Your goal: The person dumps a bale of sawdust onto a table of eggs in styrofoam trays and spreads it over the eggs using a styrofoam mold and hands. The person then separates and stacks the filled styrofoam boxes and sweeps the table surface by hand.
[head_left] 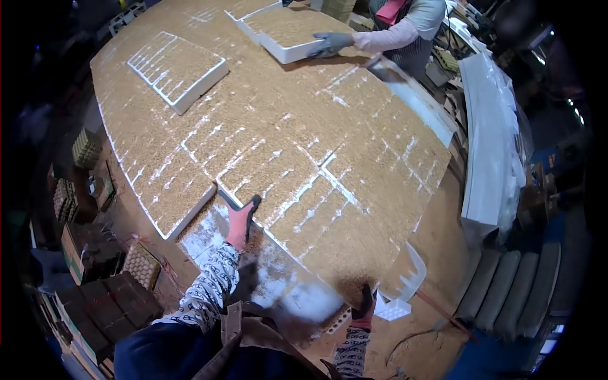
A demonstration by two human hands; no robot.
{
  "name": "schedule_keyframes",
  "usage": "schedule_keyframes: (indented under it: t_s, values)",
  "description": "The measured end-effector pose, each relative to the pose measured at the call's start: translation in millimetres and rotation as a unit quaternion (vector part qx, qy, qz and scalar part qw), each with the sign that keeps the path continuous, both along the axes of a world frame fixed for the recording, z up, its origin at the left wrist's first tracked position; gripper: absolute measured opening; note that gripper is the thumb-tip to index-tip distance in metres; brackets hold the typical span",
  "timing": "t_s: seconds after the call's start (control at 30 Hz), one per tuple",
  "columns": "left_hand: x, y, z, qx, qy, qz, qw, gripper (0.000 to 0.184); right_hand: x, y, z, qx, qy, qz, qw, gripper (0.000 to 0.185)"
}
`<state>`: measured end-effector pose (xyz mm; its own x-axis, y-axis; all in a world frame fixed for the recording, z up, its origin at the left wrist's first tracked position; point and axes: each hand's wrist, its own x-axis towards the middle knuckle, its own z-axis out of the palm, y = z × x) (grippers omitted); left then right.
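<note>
My left hand (239,221), in a pink and black glove, touches the near edge of a white tray (263,187) filled with brown granular material. Its thumb and fingers are spread apart along that edge. Lower right, my right hand (364,309), gloved in dark and red, is at the near corner of the filled trays (323,253), beside a darker patch of loose brown material (353,288). Its fingers are partly hidden and blurred. Similar trays lie side by side across the surface, white dividers showing through the fill.
A co-worker's gloved hand (330,44) holds a filled tray (288,54) at the far side. Another tray (180,73) sits on top at the left. A white scoop-like piece (413,275) lies lower right; stacked white trays (487,139) stand at the right, brown blocks (107,310) lower left.
</note>
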<state>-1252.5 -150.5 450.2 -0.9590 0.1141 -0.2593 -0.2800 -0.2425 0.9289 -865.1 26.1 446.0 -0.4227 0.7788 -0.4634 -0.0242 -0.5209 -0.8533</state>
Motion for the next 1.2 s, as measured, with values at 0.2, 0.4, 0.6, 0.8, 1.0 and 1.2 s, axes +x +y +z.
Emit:
schedule_keyframes:
  t_s: [0.2, 0.4, 0.6, 0.8, 1.0, 1.2]
  values:
    - [-4.7, -28.5, 51.8, 0.081, 0.019, -0.011, 0.996, 0.073, -11.1, -39.2, 56.1, -0.014, 0.071, -0.068, 0.995, 0.042]
    - [-115.1, -81.1, 128.8, 0.158, 0.004, 0.013, 0.987, 0.073, -140.0, -68.9, 123.9, 0.083, 0.071, -0.046, 0.993, 0.047]
    - [-340.6, -147.4, 111.9, 0.170, 0.083, 0.005, 0.982, 0.048, -368.5, -120.1, 158.4, 0.505, -0.104, 0.095, 0.851, 0.052]
    - [-551.9, -206.4, 126.8, 0.072, 0.040, -0.021, 0.996, 0.058, -568.5, -158.9, 118.9, 0.579, -0.085, 0.201, 0.786, 0.040]
    - [-628.0, -261.1, 134.8, -0.191, 0.019, -0.127, 0.973, 0.060, -703.9, -193.8, 93.7, 0.295, 0.011, 0.230, 0.927, 0.072]
    - [-436.0, -316.0, 82.7, -0.160, 0.181, 0.055, 0.969, 0.046, -731.8, -177.4, 81.3, 0.359, -0.075, 0.307, 0.878, 0.068]
